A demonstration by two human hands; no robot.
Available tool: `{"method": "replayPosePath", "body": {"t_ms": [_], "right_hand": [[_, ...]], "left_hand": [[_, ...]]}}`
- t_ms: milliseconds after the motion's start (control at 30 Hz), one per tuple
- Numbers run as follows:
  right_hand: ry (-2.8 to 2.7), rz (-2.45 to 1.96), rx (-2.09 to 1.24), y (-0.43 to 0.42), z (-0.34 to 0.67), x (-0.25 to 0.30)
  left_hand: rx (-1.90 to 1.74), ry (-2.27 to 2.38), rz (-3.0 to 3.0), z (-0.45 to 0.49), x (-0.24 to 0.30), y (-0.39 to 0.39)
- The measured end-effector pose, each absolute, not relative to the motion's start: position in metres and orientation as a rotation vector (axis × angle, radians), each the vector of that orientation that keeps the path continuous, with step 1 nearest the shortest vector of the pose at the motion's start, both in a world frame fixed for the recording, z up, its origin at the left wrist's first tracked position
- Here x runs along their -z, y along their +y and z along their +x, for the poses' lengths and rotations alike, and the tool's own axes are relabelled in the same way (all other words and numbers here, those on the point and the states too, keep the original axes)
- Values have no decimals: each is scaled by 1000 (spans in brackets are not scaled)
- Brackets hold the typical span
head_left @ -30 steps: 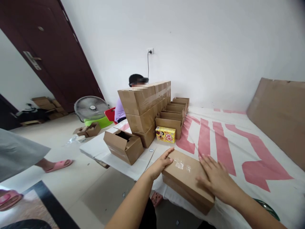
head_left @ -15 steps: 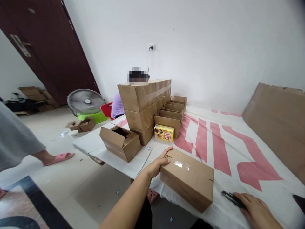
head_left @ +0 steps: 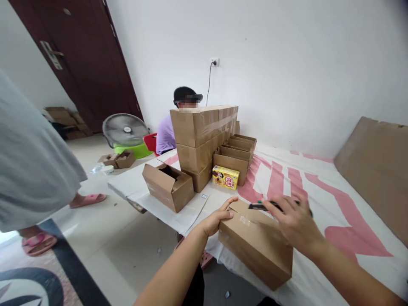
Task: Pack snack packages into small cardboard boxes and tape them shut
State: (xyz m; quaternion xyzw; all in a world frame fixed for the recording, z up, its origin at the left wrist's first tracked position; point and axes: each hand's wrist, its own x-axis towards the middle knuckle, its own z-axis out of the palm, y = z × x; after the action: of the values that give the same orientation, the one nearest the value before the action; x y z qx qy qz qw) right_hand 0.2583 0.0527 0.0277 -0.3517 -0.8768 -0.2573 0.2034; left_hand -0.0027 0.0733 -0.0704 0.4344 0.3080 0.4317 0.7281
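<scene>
A closed cardboard box point(head_left: 255, 246) sealed with clear tape lies at the near edge of the white and pink sheet point(head_left: 318, 191). My left hand point(head_left: 218, 219) rests on the box's left end, fingers curled over the top edge. My right hand point(head_left: 295, 223) hovers above the box's far side, closed around a dark pen-like tool point(head_left: 264, 206) whose tip points left over the taped seam.
An open cardboard box point(head_left: 168, 191) and a yellow carton point(head_left: 225, 177) sit further back. A stack of sealed boxes point(head_left: 204, 140) and a row of open boxes point(head_left: 237, 153) stand behind. A seated person point(head_left: 172, 127), a fan point(head_left: 125, 131), a standing person's grey garment point(head_left: 32, 161) are left. Flat cardboard point(head_left: 376, 165) leans right.
My right hand left the box top, went down to the sheet at the right, took the dark tool there, and has come back up over the box. My left hand stayed on the box.
</scene>
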Motion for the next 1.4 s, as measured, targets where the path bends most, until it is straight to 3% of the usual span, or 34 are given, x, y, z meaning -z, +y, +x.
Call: {"method": "replayPosePath", "body": {"t_ms": [267,833,1100,1200,1400], "right_hand": [[-2656,-675,970,72,190,-31],[-2839,-656,1041,35,262,-44],[-2708,-973,788,18,346,-32],[-2543,-1291,622,16,393,7],[-2464,-1686,-34,-5,433,108]], "left_hand": [[-990,688,952,0,67,71],[-953,722,991,-2,70,71],[-974,747,999,0,66,67],[-987,777,982,2,65,64],[-1029,827,994,7,69,57]]}}
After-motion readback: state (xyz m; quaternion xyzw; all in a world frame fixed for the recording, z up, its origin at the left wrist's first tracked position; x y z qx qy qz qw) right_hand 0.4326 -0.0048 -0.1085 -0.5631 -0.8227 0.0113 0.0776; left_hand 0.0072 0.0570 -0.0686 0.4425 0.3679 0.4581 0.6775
